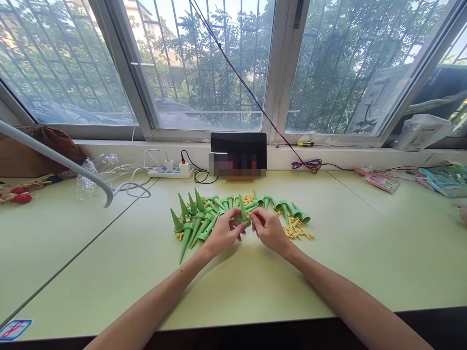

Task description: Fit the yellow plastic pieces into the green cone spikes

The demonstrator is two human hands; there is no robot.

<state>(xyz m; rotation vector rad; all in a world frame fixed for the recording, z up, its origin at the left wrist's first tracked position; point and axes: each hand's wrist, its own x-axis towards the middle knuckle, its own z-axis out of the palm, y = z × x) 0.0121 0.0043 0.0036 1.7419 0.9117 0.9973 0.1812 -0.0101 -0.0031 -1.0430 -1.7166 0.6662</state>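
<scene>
Near the middle of the table, my left hand (225, 232) is closed around a green plastic cone-shaped spike (243, 211), its point upward. Close against the side of this spike, my right hand (270, 228) has thumb and fingertips pinched together; whatever they hold is too small to make out. Several more green spikes (197, 224) lie or stand in a heap left of and behind my hands, with others (286, 210) to the right. Small yellow pegs (297, 229) are scattered beside my right hand and among the spikes.
A dark-screened tablet (239, 150) leans at the window ledge behind the heap. A power strip (170, 171) with cables sits left of it, and bundled wires (308, 166) lie right. A white curved tube (58, 158) crosses the left side. Packets (377, 180) and another person's hand (462, 214) are far right.
</scene>
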